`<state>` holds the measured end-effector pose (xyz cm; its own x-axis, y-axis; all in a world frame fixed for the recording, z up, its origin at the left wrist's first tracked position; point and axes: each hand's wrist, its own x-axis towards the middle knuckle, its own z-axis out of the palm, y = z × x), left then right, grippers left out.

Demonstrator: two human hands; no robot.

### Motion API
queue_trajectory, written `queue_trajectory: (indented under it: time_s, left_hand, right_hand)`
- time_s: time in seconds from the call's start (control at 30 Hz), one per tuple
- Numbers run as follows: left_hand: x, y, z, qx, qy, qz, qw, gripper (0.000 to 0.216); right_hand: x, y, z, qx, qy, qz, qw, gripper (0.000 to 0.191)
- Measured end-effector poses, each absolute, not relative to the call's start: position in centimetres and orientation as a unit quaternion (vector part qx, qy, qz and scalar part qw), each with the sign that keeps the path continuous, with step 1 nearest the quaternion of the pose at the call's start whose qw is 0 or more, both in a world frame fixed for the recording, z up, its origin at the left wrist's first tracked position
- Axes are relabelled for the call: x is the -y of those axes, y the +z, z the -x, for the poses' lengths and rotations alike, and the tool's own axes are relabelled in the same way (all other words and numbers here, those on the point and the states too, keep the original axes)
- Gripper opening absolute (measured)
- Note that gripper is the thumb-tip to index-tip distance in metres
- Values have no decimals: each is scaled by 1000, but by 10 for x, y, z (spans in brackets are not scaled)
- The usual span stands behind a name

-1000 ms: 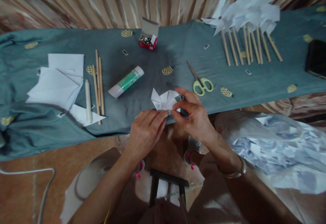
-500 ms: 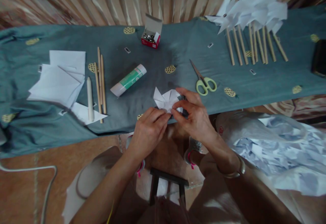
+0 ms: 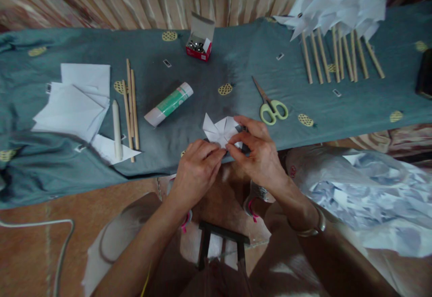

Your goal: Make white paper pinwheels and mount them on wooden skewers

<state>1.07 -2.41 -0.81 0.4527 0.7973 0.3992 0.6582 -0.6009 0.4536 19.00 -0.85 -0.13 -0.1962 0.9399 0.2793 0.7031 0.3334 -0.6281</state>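
Note:
A white paper pinwheel (image 3: 221, 130) with folded points lies between my hands near the table's front edge. My left hand (image 3: 199, 164) pinches its lower edge, fingers closed. From the right, my right hand (image 3: 258, 150) grips the paper with thumb and fingers, partly covering it. Green-handled scissors (image 3: 269, 103) rest just beyond my right hand. A glue stick (image 3: 169, 103) with a green label lies beyond my left hand. Farther back, an open red box (image 3: 199, 47) holds small shiny metal pieces.
White paper sheets (image 3: 72, 108), a pale pointed stick (image 3: 116, 130) and several wooden sticks (image 3: 131, 108) lie at left. Finished paper pinwheels (image 3: 337, 13) on wooden sticks are piled at back right. A plastic bag of paper scraps (image 3: 364, 198) stands below, right of my legs.
Both hands keep nearly the same hold on the paper pinwheel. The view has shifted slightly; objects on the table appear a little higher.

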Motion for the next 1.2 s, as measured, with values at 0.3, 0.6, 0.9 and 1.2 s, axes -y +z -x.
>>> queue_trajectory:
  time_s: [0.3,0.6,0.9,1.2]
  left_hand:
    - [23,-9,-11,-435,301,-840,120,17]
    - [22,-8,-11,-433,303,-839,127,17]
    - [22,-9,-12,-436,311,-835,130,17]
    - [21,-8,-12,-428,323,-834,132,15]
  right_hand:
    - [9,-2,-189,745,188,552,324,10]
    - [9,-3,-191,752,175,549,320,10]
    - [10,-5,-189,756,162,550,318,9]
    - [13,-3,-188,744,188,557,319,13]
